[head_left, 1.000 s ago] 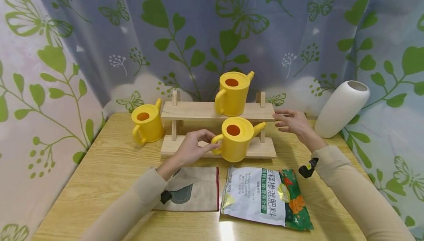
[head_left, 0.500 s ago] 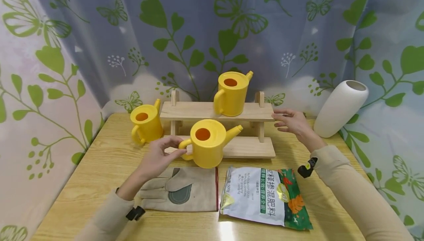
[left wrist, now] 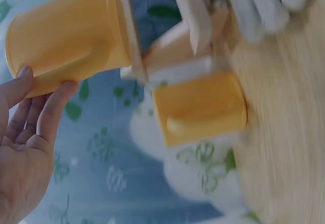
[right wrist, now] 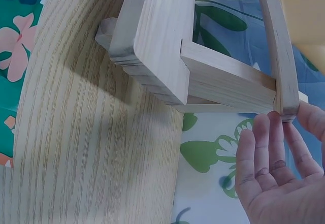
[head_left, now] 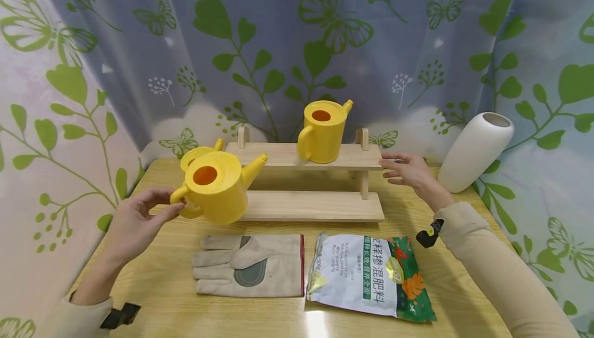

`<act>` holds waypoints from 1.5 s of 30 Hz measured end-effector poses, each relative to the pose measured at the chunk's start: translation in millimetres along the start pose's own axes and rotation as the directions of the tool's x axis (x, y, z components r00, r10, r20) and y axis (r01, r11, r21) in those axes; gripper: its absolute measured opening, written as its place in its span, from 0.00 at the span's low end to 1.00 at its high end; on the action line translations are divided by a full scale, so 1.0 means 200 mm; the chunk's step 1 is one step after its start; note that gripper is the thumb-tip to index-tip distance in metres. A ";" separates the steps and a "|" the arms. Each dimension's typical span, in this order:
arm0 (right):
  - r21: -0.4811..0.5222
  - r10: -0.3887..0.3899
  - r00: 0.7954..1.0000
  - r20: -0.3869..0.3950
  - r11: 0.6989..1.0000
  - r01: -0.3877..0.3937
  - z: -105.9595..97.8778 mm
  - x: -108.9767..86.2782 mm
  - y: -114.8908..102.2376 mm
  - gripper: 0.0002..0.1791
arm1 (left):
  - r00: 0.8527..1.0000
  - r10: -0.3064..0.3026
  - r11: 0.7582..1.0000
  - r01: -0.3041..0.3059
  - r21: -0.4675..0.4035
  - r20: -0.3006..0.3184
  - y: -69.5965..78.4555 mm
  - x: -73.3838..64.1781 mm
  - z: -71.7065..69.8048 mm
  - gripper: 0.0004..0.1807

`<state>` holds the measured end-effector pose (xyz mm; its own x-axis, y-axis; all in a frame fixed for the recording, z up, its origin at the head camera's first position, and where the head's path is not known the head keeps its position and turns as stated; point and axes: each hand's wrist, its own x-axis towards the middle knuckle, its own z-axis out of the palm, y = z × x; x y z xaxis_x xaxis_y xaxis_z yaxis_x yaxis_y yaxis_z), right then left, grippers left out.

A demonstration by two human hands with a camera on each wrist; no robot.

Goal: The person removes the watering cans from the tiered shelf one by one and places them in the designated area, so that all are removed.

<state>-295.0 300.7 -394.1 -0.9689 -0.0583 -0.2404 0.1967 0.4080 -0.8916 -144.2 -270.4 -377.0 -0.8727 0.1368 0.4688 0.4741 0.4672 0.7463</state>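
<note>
Leafy cloth (head_left: 260, 33) hangs behind. Left hand (head_left: 138, 224) pinches a can (head_left: 218, 198) and has carried it left, so another can (head_left: 191, 157) is just beyond; right hand (head_left: 410, 174), spread, touches the rack (head_left: 315, 206).

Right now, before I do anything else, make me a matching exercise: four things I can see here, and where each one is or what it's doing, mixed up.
Column one:
1. Left hand
2. Right hand
3. Work glove
4. White vase

Column two:
A. Lying beside a white-and-green bag
B. Standing farthest right on the table
C. Holding a yellow watering can by its handle
D. Touching the right end of the upper shelf

Right pairs: 1-C, 2-D, 3-A, 4-B.
</note>
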 end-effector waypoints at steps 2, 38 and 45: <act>0.000 0.005 1.000 0.002 1.000 -0.005 0.00 0.00 0.00 0.35 | 0.999 -0.001 0.999 0.002 0.032 -0.035 -0.01 -0.01 -0.07 0.13; -0.045 0.023 0.999 0.029 0.999 -0.021 -0.03 0.00 -0.04 0.36 | 0.800 -0.472 0.877 0.469 -0.106 -0.370 -0.60 0.09 -0.42 0.08; -0.038 0.017 0.999 0.029 0.999 -0.016 -0.04 0.00 -0.04 0.36 | 0.812 -0.463 0.871 0.491 -0.013 -0.355 -0.71 0.11 -0.33 0.06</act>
<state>-296.9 304.3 -384.5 -0.9607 -0.0776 -0.2666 0.2063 0.4432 -0.8724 -223.7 -391.5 -441.3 -0.8868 -0.4152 0.2031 -0.0137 0.4629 0.8863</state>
